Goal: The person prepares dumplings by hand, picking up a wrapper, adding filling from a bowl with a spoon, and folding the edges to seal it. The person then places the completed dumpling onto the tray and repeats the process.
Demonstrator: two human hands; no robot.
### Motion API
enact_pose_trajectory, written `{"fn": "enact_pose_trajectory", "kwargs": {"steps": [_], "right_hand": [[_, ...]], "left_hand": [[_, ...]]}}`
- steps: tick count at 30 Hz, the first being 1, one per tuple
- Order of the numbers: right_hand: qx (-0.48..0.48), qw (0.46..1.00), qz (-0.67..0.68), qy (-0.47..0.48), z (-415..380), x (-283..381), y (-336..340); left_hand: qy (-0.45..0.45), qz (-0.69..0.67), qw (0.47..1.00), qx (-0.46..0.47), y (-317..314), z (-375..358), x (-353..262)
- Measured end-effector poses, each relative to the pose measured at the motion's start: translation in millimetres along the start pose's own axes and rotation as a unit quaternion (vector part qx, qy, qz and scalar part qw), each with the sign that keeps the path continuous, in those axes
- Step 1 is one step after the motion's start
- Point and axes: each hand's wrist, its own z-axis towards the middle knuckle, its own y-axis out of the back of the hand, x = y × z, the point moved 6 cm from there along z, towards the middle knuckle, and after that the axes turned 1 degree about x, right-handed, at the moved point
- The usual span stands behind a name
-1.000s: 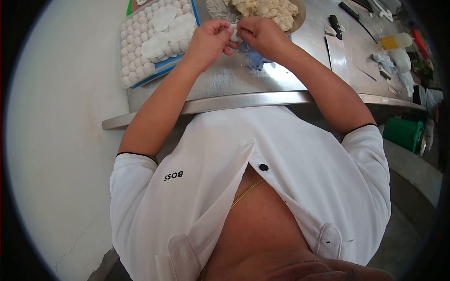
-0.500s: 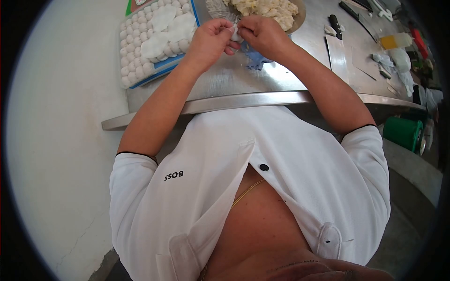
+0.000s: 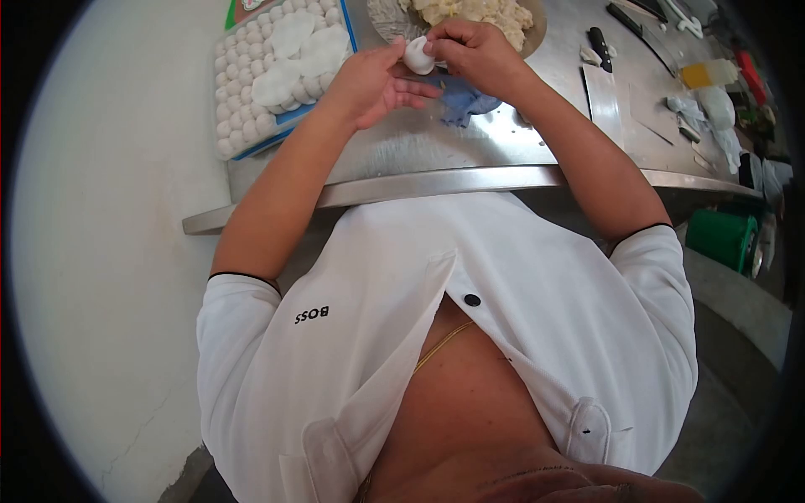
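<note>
A small round white dumpling (image 3: 418, 55) is between my two hands, above the steel table. My right hand (image 3: 476, 57) pinches its right side with thumb and fingers. Beside its left edge, my left hand (image 3: 375, 86) has its palm turned up and its fingers spread. Just behind the hands stands a metal bowl (image 3: 537, 38) with pale, lumpy filling (image 3: 478, 12). To the left, a tray (image 3: 281, 126) is covered with rows of white dumplings (image 3: 243, 84), and several flat white wrappers (image 3: 292, 32) lie on top of them.
A blue cloth (image 3: 466, 101) lies on the steel table (image 3: 377, 151) below the hands. Farther right are a cleaver (image 3: 604, 105), a black-handled knife (image 3: 641, 35), a bottle of yellow liquid (image 3: 708, 74) and crumpled plastic (image 3: 725, 142). A green bin (image 3: 719, 239) stands below at the right.
My left hand has opened, its fingers spreading down and to the right. The white dumpling now shows more fully, and my right hand has shifted slightly while pinching it.
</note>
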Motion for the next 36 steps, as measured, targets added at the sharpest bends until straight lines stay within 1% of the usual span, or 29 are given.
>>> {"fn": "enact_pose_trajectory", "kwargs": {"steps": [2, 3, 5, 6, 8, 9, 11, 14, 17, 18, 20, 24, 27, 29, 33, 35, 36], "right_hand": [[0.008, 0.995, 0.097, 0.01, -2.1, 1.2, -3.7], [0.006, 0.995, 0.099, 0.009, -1.5, -1.0, -3.5], [0.017, 0.999, 0.031, 0.027, 1.4, -2.2, -3.8], [0.017, 0.999, 0.031, 0.027, 1.1, -1.8, -1.9], [0.067, 0.992, 0.096, -0.05, 0.7, -5.7, -1.1], [0.066, 0.992, 0.096, -0.05, 0.0, -1.7, 1.6], [0.085, 0.984, 0.141, -0.067, -3.6, 3.9, 1.1], [0.098, 0.984, 0.139, -0.049, -2.1, 4.0, -1.5], [0.111, 0.986, 0.111, -0.059, 1.2, -3.3, -3.1], [0.112, 0.986, 0.111, -0.059, 0.1, -1.6, -5.1], [0.076, 0.988, 0.125, -0.053, -0.8, 4.4, -4.9], [0.084, 0.988, 0.12, -0.051, -0.7, 3.7, -3.6], [0.086, 0.986, 0.138, -0.03, 1.9, -0.3, -6.0], [0.065, 0.987, 0.143, -0.033, 2.1, -1.8, -3.1], [0.07, 0.988, 0.133, -0.028, 0.3, -2.9, -10.9], [0.056, 0.98, 0.19, -0.032, 0.3, -2.1, -12.6], [0.055, 0.98, 0.189, -0.032, 1.0, -4.0, -9.6]], "left_hand": [[0.037, -0.091, 0.991, 0.091, -8.8, 2.1, 6.2], [0.039, -0.089, 0.991, 0.092, -7.3, 3.3, 7.3], [0.019, -0.093, 0.993, 0.072, -1.2, 5.5, 6.6], [0.019, -0.093, 0.993, 0.072, -0.4, 6.0, 7.5], [0.017, -0.094, 0.991, 0.09, -1.9, 7.9, 8.3], [0.018, -0.094, 0.991, 0.091, -0.5, 9.0, 8.4], [0.01, -0.096, 0.991, 0.097, 3.2, 8.9, 7.7], [0.023, -0.075, 0.993, 0.092, 2.8, 10.3, 9.9], [0.03, -0.089, 0.99, 0.105, 1.9, 9.5, 10.1], [0.029, -0.089, 0.99, 0.103, 1.9, 7.8, 9.3], [0.014, -0.093, 0.989, 0.113, 0.7, 5.3, 4.9], [0.017, -0.081, 0.991, 0.101, -0.5, 7.7, 8.2], [0.016, -0.088, 0.99, 0.105, 2.2, 6.1, 6.0], [0.018, -0.107, 0.984, 0.144, -0.4, 8.9, 6.8], [0.02, -0.095, 0.986, 0.134, 1.3, 7.8, 7.0], [0.016, -0.095, 0.986, 0.137, 2.1, 8.0, 7.3], [0.016, -0.096, 0.986, 0.137, 1.1, 8.8, 7.6]]}}
